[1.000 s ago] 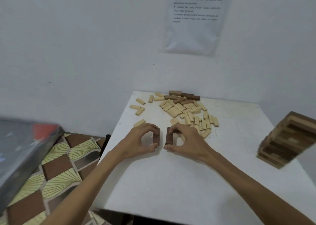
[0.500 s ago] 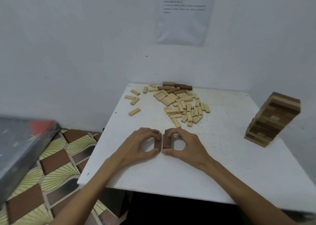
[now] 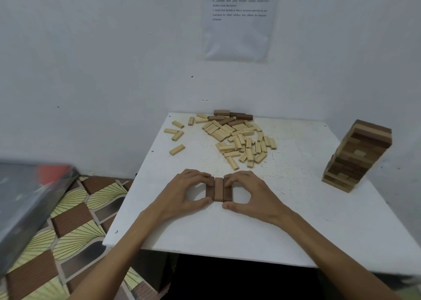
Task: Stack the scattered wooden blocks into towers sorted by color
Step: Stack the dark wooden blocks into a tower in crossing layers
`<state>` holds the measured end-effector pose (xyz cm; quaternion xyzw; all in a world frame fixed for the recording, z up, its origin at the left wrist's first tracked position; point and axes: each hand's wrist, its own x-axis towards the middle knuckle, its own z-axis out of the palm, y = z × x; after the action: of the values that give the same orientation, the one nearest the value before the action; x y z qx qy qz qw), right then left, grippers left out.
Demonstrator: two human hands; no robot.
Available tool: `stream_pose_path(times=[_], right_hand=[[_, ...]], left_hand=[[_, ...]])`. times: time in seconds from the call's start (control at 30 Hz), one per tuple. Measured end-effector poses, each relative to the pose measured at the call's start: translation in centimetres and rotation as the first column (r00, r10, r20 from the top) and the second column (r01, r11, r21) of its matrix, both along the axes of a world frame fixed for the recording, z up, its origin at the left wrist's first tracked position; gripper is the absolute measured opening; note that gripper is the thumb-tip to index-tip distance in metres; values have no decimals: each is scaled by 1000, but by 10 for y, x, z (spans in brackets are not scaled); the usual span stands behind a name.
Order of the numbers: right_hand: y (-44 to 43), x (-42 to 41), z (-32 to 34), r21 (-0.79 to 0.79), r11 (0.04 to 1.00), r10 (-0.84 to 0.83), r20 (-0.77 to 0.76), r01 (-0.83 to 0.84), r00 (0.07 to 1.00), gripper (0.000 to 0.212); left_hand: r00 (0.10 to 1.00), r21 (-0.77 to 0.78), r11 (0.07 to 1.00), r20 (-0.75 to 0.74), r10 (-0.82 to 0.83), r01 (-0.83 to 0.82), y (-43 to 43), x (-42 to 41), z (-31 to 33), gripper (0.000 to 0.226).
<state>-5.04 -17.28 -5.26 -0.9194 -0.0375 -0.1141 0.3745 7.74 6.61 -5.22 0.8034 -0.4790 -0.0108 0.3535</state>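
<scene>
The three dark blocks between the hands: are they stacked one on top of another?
No, the dark blocks lie side by side on the table, pinched together by the left hand and the right hand.

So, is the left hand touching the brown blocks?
Touching. Head view: left hand pinches the brown blocks, fingers on the far end, thumb at the near end.

Left hand (image 3: 182,193), right hand (image 3: 248,195) pinch three brown blocks (image 3: 218,189) together; pale blocks (image 3: 239,140) behind
</scene>
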Motion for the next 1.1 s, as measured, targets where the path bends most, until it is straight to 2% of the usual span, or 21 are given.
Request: stream_pose_path(times=[0.17,0.37,0.6,0.8,1.1], right_hand=[[-1,1,-2,-2,1000,28,47,-28,999,41],[-3,3,1,29,999,37,-27,-37,999,44],[-2,5,1,58,998,21,0,-21,1000,44],[-4,3,6,126,992,21,46,-26,999,41],[-33,7,57,55,998,-24,160,15,987,39]], left_hand=[[1000,17,1000,-22,-2,2,-2,1,1,47],[999,6,1000,-45,16,-16,-9,-1,4,45],[999,-13,1000,-46,10,-11,-19,-3,3,46],[996,-24,999,-77,-47,45,-25,-2,13,42],[978,-122,975,-78,-194,184,-60,18,60,39]])
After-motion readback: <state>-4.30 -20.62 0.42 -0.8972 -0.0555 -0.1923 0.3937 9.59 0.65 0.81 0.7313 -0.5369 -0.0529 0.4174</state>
